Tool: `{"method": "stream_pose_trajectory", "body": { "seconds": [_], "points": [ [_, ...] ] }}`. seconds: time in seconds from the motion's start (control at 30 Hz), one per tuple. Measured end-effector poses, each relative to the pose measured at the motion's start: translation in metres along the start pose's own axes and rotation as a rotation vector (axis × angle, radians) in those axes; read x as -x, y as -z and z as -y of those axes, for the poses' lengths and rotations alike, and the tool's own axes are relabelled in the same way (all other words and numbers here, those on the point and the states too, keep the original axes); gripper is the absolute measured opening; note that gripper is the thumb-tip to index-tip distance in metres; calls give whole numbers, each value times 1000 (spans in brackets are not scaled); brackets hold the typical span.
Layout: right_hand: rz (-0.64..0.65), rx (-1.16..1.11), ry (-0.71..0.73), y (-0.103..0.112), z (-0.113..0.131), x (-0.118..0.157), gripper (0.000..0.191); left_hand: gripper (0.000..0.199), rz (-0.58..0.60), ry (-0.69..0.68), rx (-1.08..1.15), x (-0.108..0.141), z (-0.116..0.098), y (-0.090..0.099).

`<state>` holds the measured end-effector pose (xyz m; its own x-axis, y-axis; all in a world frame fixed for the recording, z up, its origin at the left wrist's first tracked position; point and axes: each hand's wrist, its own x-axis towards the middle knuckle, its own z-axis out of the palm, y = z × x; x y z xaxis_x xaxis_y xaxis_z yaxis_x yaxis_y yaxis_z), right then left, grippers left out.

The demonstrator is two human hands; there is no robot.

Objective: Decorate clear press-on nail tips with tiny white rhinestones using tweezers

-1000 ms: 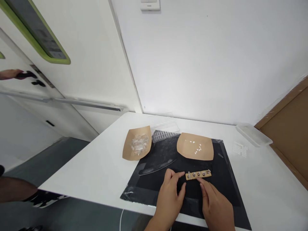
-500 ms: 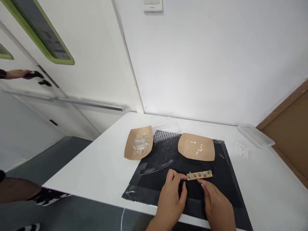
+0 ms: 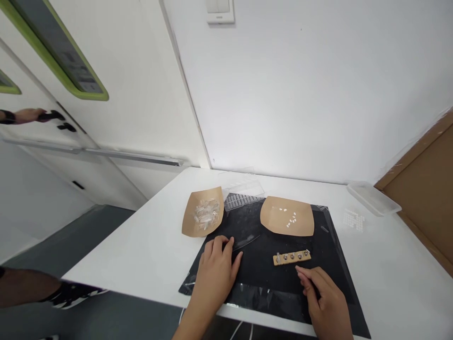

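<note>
My left hand (image 3: 216,265) rests palm down on the left part of the black mat (image 3: 269,276), fingers apart, over a thin curved strip. My right hand (image 3: 323,293) is at the mat's right front, thumb and forefinger pressed together; what they hold, if anything, is too small to tell. Just above its fingertips lies a small wooden strip (image 3: 292,258) with several shiny round studs and a clear piece on its left end. Behind it is a brown paper tray (image 3: 271,218) with several small white pieces.
Another brown tray (image 3: 189,219) holds clear pieces, beside a clear plastic sheet of tips (image 3: 242,200). A clear container (image 3: 375,199) sits at the back right. At far left, a person's hand (image 3: 28,115) is on a door handle; a leg shows below.
My left hand has left the wooden strip and moved left, its fingers spreading on the mat. My right hand has shifted slightly right, away from the strip.
</note>
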<state>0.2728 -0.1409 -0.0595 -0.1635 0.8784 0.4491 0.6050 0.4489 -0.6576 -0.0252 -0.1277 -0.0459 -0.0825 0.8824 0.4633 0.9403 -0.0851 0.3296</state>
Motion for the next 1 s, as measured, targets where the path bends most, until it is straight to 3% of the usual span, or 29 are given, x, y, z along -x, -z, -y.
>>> {"method": "stream_pose_trajectory", "body": {
  "seconds": [0.23, 0.33, 0.43, 0.47, 0.53, 0.6, 0.73, 0.8, 0.9, 1.0],
  "points": [
    [-48, 6, 12, 1, 8, -5, 32, 22, 17, -24, 14, -5, 10, -3],
    [-23, -9, -7, 1, 9, -4, 32, 22, 73, -37, 56, -10, 15, 4],
    [25, -57, -35, 4, 9, -3, 32, 23, 139, 46, 57, -17, 14, 18],
    [44, -73, -47, 7, 10, -3, 31, 24, 130, 86, 52, -21, 11, 23],
    [77, -85, -60, 16, 11, -9, 28, 25, 5, 139, 37, -38, -1, 33],
    [86, -49, -40, 30, 13, -22, 26, 24, -76, 29, 140, -66, -17, 35],
    [71, 86, 57, 59, 16, -72, 26, 17, -42, -228, 350, -127, -51, 12],
    [23, 151, 135, 66, 15, -102, 27, 16, -36, -271, 361, -146, -63, -5],
    [-56, 234, 232, 63, 11, -138, 28, 20, -41, -314, 380, -148, -71, -23],
    [-33, 283, 334, 46, 3, -154, 27, 22, -61, -363, 421, -134, -70, -32]
  ]
}}
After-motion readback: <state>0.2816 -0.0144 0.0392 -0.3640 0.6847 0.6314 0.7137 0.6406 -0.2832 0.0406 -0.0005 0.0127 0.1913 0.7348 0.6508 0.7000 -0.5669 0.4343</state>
